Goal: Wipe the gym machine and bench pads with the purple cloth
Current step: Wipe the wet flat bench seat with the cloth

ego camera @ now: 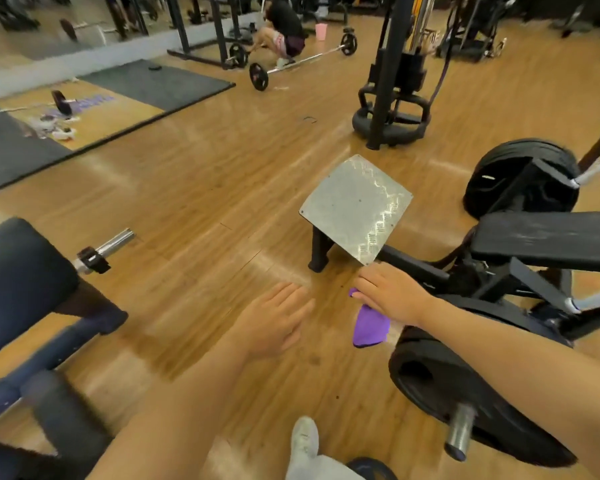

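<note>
- Two hands reach out over the wooden floor point(194, 188): the left hand point(274, 323) is spread flat and holds nothing.
- The right hand point(392, 296) grips the purple cloth point(369, 327), which droops limp beneath its palm, just beside a black weight plate point(465, 386).
- The cloth looks light and soft; bunching it in the palm should give a firm wiping face.
- Beyond stand the steel foot plate point(355, 206) and the black bench pad point(551, 237), likely next to wipe.
</note>
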